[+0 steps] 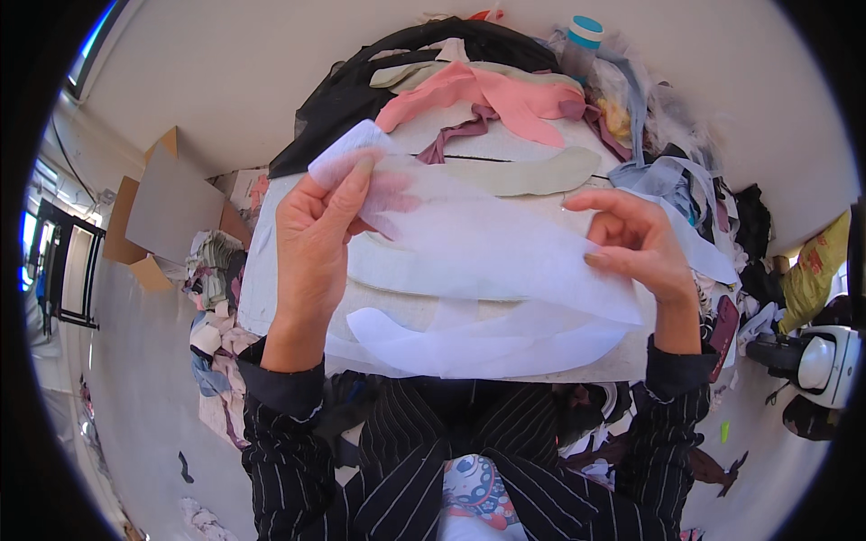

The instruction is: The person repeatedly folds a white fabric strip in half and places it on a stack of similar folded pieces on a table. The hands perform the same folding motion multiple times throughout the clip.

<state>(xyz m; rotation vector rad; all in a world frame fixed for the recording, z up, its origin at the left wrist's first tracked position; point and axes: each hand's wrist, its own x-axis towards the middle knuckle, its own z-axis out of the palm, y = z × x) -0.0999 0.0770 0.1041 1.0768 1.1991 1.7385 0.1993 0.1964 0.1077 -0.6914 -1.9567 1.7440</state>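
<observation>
My left hand (325, 223) pinches one end of a sheer white fabric piece (500, 237) between thumb and fingers, raised above the table. Some fingers show through the cloth. At the piece's right side is my right hand (629, 243), thumb and forefinger apart; whether it touches the cloth I cannot tell. Beneath lie a curved white strip (575, 348) near the front edge and a pale curved fabric piece (419, 270). A grey-green curved piece (541, 172) lies farther back, with pink fabric pieces (487, 95) and a mauve strip (467, 132) beyond it.
Black sheer fabric (338, 115) covers the table's back left. A jar with a blue lid (583, 47) stands at the back right beside plastic bags and scraps. A reddish phone-like object (724, 335) is at the right edge. Left are a cardboard box (172, 209) and heaped cloth (216, 270).
</observation>
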